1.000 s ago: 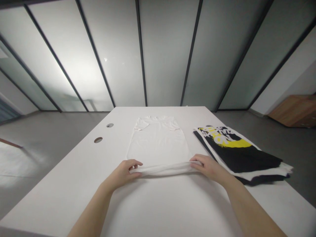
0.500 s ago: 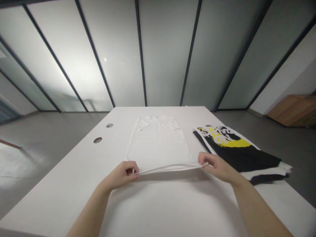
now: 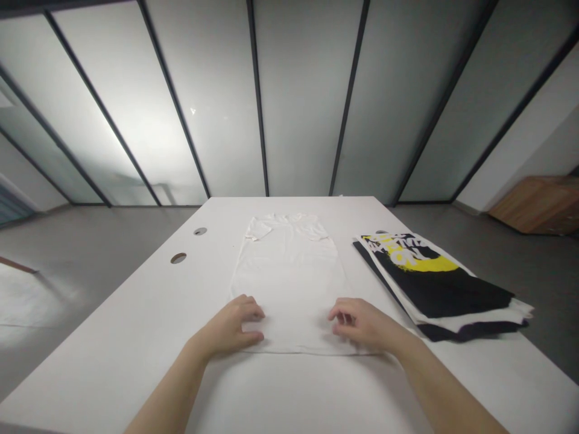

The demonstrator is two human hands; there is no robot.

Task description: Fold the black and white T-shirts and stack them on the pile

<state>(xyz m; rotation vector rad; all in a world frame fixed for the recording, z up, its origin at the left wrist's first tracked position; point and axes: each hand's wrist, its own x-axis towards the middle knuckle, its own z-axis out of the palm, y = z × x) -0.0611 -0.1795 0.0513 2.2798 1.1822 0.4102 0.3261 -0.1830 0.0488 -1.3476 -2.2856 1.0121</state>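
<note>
A white T-shirt lies spread on the white table, its collar at the far end and its hem toward me. The short sleeves are folded inward over the body. Over the hem's left corner is my left hand, thumb and fingers apart with nothing between them. My right hand is above the right part of the hem, fingers curled but parted from the thumb, holding nothing. Whether the fingertips touch the cloth I cannot tell.
To the right lies a stack of garments, the top one black with yellow and white print. The white table has round holes near its left edge. Frosted glass panels stand behind it, and a wooden piece is at far right.
Both hands have let go of the shirt's hem, which was raised and now lies flat, closer to me. My right hand has shifted left and its fingers have parted.
</note>
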